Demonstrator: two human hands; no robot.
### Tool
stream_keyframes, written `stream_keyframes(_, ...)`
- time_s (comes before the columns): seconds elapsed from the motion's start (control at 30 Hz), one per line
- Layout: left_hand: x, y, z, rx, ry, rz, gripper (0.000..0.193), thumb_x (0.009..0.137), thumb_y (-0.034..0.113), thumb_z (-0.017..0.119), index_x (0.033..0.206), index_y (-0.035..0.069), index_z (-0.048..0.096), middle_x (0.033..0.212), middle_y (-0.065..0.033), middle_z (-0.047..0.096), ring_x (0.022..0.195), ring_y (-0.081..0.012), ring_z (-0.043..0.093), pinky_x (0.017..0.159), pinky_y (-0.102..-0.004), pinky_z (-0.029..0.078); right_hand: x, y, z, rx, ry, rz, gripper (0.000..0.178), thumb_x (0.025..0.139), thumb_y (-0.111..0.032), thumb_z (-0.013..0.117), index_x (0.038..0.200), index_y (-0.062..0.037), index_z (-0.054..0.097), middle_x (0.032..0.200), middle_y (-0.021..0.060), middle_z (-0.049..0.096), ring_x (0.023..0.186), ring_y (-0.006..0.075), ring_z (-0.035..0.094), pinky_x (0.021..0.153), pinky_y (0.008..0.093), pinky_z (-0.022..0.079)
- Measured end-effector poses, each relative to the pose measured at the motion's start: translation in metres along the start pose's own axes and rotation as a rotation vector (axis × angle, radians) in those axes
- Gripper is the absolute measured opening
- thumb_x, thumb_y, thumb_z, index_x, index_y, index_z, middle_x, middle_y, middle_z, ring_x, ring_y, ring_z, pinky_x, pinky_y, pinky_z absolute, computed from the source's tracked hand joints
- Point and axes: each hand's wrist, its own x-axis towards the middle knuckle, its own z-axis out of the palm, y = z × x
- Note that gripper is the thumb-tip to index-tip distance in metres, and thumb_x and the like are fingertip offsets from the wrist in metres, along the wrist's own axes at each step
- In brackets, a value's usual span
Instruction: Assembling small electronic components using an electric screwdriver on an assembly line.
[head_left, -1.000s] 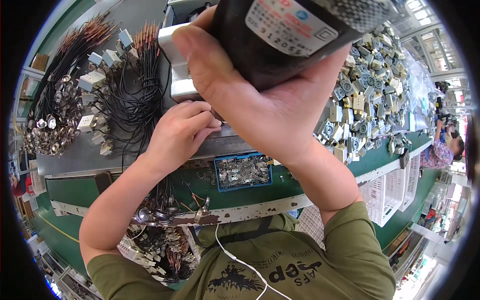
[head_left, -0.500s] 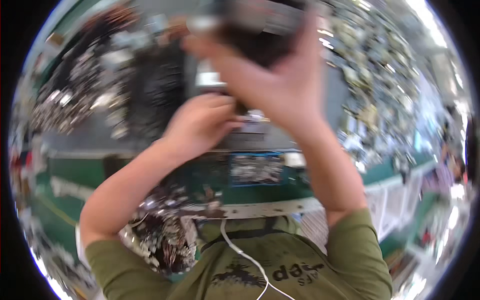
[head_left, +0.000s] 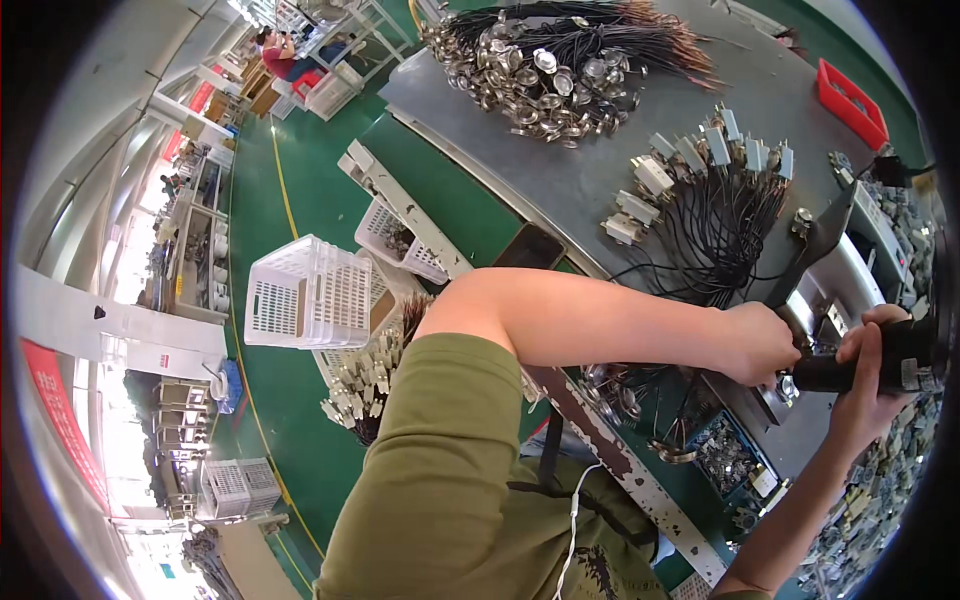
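My left hand [head_left: 757, 345] is closed at the near side of a shiny metal bench fixture [head_left: 848, 278]; what its fingers pinch is hidden. My right hand [head_left: 872, 375] wraps round a black cylindrical tool part [head_left: 908, 352], which runs out at the right edge of the picture; its exact kind does not show. The narrower black end points toward my left fingers. Beyond my left hand lies a bundle of black cables [head_left: 715, 240] with white and grey box-shaped ends [head_left: 690, 155].
Black leads with round metal caps [head_left: 550, 90] are heaped on the far grey table [head_left: 470, 140]. A red tray [head_left: 852, 105] sits at its far right. Loose small parts [head_left: 870, 500] cover the right side. A blue tray [head_left: 728, 452] and a phone [head_left: 530, 248] lie nearby. White crates [head_left: 310, 295] stand left.
The view has swung toward the left, bringing the floor and crates in. My hands now appear at the right side. The black tool part, earlier blurred at the top, stays in my right hand.
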Motion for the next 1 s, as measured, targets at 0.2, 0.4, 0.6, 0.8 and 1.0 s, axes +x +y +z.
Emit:
stream_keyframes(0.2,0.001,0.003,-0.006,-0.014,-0.044,-0.021,0.037,0.087,0.037,0.076,0.106,0.005,0.07,0.092,-0.0135,0.073,0.094,-0.0345,0.073,0.079,-0.0481,0.057,-0.002,0.005,-0.01,-0.07,-0.05,-0.012,0.011,0.103,-0.009,0.062,0.11,0.0006,0.061,0.082,0.0036,0.06,0.067,0.0084,0.053,0.063,0.0226,0.043)
stream_keyframes(0.4,0.006,0.003,0.001,-0.05,-0.018,0.009,0.033,0.088,0.034,0.076,0.103,0.005,0.071,0.089,-0.0144,0.073,0.091,-0.0355,0.073,0.076,-0.0497,0.057,0.008,-0.034,0.019,0.087,0.165,0.257,0.022,0.098,-0.009,0.07,0.111,0.0034,0.058,0.081,0.0078,0.061,0.063,0.0134,0.057,0.061,0.0269,0.049)
stream_keyframes(0.6,0.002,0.001,0.0,-0.038,-0.043,-0.007,0.029,0.089,0.032,0.074,0.102,0.006,0.073,0.086,-0.013,0.073,0.088,-0.0346,0.073,0.074,-0.0488,0.057,0.007,-0.044,0.031,0.162,0.25,0.374,0.029,0.095,-0.009,0.075,0.113,0.0047,0.056,0.082,0.0098,0.062,0.061,0.0153,0.059,0.06,0.0287,0.053)
stream_keyframes(0.8,0.008,0.001,0.004,-0.007,-0.05,-0.022,0.032,0.088,0.038,0.075,0.111,0.016,0.076,0.094,-0.0089,0.076,0.097,-0.0314,0.074,0.079,-0.0466,0.058,0.005,-0.038,0.024,0.162,0.244,0.398,0.03,0.096,-0.011,0.074,0.115,0.0032,0.056,0.083,0.0097,0.062,0.064,0.0155,0.06,0.063,0.0291,0.053)
stream_keyframes(1.0,0.008,-0.004,0.008,0.01,-0.045,-0.038,0.031,0.087,0.038,0.076,0.107,0.014,0.077,0.093,-0.01,0.076,0.095,-0.032,0.074,0.079,-0.0466,0.058,0.005,-0.01,0.011,0.127,-0.072,-0.022,0.026,0.098,-0.008,0.072,0.116,0.0013,0.056,0.09,0.0107,0.064,0.063,0.0154,0.059,0.062,0.03,0.055)
